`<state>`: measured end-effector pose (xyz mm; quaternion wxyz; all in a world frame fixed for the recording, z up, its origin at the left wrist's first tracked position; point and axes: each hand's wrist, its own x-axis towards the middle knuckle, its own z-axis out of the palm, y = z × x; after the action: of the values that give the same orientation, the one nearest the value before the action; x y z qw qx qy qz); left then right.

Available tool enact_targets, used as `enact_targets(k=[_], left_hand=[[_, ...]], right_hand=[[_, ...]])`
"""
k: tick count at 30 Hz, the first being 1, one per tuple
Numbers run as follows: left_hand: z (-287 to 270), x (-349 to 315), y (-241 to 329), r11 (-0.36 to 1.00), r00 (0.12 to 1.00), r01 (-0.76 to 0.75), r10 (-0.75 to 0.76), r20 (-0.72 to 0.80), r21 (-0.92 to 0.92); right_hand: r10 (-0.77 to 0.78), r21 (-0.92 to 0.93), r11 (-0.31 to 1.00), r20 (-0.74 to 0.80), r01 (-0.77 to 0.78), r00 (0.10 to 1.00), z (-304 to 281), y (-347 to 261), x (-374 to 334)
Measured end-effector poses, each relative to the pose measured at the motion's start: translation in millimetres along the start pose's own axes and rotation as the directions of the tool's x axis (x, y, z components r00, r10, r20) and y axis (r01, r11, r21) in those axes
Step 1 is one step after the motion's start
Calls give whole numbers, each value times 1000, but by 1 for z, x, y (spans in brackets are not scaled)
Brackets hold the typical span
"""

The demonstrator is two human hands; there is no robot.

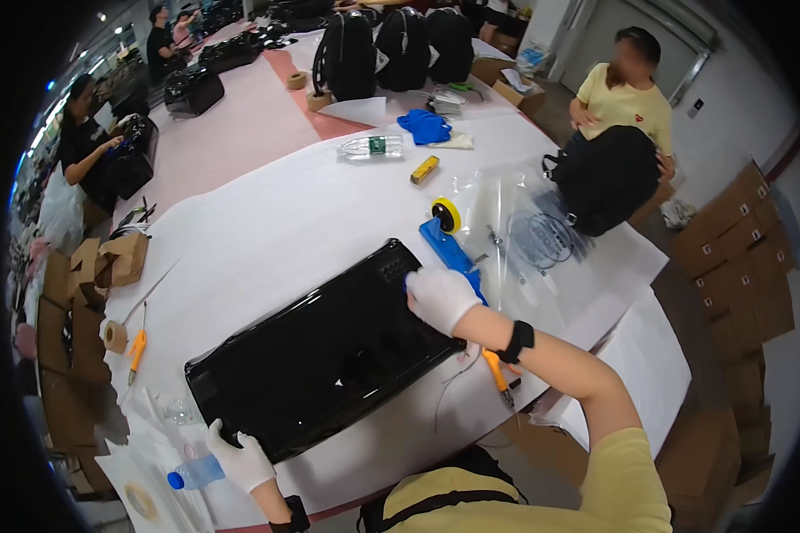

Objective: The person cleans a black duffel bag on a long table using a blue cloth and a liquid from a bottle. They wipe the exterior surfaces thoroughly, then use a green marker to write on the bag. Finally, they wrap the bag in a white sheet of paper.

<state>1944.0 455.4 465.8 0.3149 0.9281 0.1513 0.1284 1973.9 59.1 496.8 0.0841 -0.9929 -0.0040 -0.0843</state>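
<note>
A long black bag in glossy clear plastic [320,355] lies slantwise on the white-covered table in front of me. My left hand [243,460], in a white glove, rests at its near left corner with thumb and fingers apart. My right hand [444,298], also gloved, is closed over the bag's right end. A speck of blue shows at its fingers, but what they hold is mostly hidden. Just beyond this hand lies a blue tape dispenser [452,253] with a yellow-rimmed roll [446,215]. Orange-handled snips [496,373] lie below my right wrist.
Clear plastic bags [516,226] lie at the right, near a black backpack [609,182] held by a person in yellow. A clear bottle [371,148] and a blue cloth [425,127] lie farther back. A blue-capped bottle [196,473] is beside my left hand.
</note>
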Motion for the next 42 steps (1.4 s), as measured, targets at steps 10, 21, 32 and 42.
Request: enact_targets(k=[10,21,32,42], left_hand=[[6,12,-14,946,999,-50,53,1,319],[6,15,-8,919,999,-32,34,1,392],[1,17,19,906,992,59,-100,76,420],[4,13,9,883,1000,-10,2,18,469]], right_hand=[[-498,200,867,288,457,818,-17,-13,0],[-352,158,895,-328,418,877,-17,0,77],[-426,268,902,670,337,608,-59,-6,3],[-136,246,968,333,53,933,-42,23,-8]])
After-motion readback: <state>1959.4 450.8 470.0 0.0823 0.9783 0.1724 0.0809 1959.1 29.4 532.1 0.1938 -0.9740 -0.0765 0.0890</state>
